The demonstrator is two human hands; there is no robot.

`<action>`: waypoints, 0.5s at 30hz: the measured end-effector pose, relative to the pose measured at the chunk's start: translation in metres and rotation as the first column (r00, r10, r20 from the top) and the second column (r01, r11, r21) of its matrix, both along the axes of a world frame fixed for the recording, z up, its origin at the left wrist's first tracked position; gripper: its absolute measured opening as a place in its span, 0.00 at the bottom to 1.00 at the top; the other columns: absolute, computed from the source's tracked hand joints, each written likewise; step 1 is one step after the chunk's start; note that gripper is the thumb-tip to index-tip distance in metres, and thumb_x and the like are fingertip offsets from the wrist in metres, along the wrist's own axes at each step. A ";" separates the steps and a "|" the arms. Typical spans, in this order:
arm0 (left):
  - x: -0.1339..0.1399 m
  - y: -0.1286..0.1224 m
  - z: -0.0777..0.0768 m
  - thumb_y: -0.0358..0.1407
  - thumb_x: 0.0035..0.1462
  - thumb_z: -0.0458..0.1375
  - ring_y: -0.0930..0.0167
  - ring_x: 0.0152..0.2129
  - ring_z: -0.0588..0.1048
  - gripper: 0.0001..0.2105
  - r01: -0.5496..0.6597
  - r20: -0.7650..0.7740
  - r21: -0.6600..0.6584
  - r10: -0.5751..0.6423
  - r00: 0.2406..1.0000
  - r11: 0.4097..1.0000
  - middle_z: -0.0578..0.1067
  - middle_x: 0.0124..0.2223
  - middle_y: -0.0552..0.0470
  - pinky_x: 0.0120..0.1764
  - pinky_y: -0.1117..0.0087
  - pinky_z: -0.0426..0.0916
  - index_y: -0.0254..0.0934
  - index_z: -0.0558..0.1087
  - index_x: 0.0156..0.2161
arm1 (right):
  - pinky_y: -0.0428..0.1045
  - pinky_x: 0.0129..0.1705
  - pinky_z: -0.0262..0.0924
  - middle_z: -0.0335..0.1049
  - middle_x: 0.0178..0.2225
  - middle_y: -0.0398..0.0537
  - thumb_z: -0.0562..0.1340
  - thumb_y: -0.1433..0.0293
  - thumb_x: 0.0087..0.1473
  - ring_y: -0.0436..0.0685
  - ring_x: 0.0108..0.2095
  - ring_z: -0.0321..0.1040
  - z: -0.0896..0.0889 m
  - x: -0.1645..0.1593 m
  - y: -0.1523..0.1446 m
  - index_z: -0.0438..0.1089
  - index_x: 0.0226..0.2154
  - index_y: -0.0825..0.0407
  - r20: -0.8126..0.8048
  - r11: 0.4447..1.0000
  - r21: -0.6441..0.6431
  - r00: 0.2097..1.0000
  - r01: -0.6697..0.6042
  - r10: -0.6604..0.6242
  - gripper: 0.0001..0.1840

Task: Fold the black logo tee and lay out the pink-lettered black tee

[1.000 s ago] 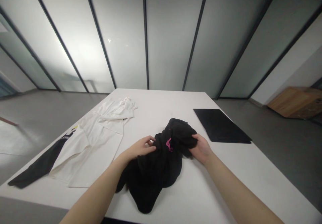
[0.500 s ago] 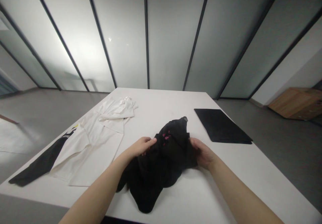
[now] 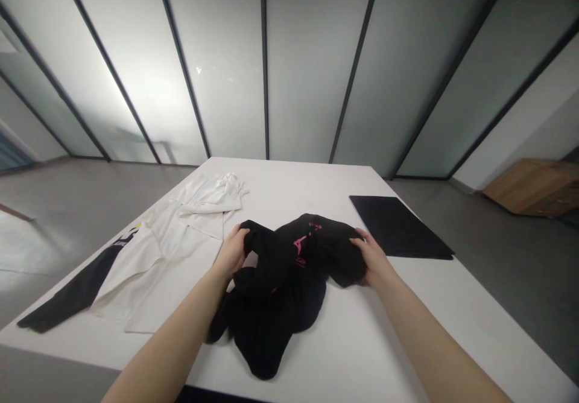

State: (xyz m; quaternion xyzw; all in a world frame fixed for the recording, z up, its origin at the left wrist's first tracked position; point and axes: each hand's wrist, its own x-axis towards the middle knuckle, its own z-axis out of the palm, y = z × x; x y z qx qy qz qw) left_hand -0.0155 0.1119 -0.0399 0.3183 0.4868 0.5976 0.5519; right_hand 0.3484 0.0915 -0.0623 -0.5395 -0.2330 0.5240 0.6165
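A crumpled black garment (image 3: 280,270) with pink lettering is partly lifted between my hands, its lower folds lying on the white table (image 3: 344,349). Its exact kind cannot be made out in the folds. My left hand (image 3: 233,251) is closed on the garment's upper left edge. On the opposite side, my right hand (image 3: 371,257) grips the right end, thumb on top and the other fingers partly hidden behind the cloth.
White garments (image 3: 172,258) lie spread along the table's left side, over a dark piece of clothing (image 3: 76,288). A flat black folded cloth (image 3: 398,225) rests near the right edge. Frosted glass panels (image 3: 307,65) stand beyond the table.
Both hands have moved apart, the left one away to the left and up, the right one slightly right. The black garment is stretched wider between them, showing more pink lettering.
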 end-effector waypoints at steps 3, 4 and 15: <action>-0.012 0.010 0.013 0.27 0.48 0.59 0.71 0.28 0.76 0.09 -0.180 0.188 0.013 0.174 0.967 0.984 0.76 0.31 0.57 0.34 0.72 0.74 0.41 0.69 0.36 | 0.52 0.32 0.76 0.80 0.32 0.38 0.74 0.71 0.42 0.58 0.30 0.78 -0.001 0.018 0.007 0.70 0.57 0.41 0.024 0.991 -0.042 0.992 0.126 -0.125 0.38; -0.018 0.012 0.017 0.25 0.48 0.58 0.72 0.29 0.77 0.11 -0.224 0.240 0.028 0.211 0.947 0.974 0.77 0.32 0.56 0.35 0.72 0.74 0.41 0.70 0.36 | 0.51 0.32 0.76 0.79 0.33 0.38 0.73 0.71 0.42 0.57 0.30 0.77 0.000 0.021 0.007 0.70 0.58 0.41 0.044 0.985 -0.022 0.985 0.168 -0.167 0.39; -0.074 0.017 0.015 0.37 0.57 0.58 0.75 0.15 0.61 0.07 -0.171 0.148 0.131 0.151 0.977 0.977 0.59 0.22 0.62 0.24 0.72 0.65 0.40 0.65 0.31 | 0.58 0.54 0.74 0.81 0.49 0.50 0.74 0.63 0.46 0.64 0.49 0.79 -0.015 0.028 0.011 0.66 0.67 0.45 0.417 0.971 0.238 0.903 0.001 -0.103 0.45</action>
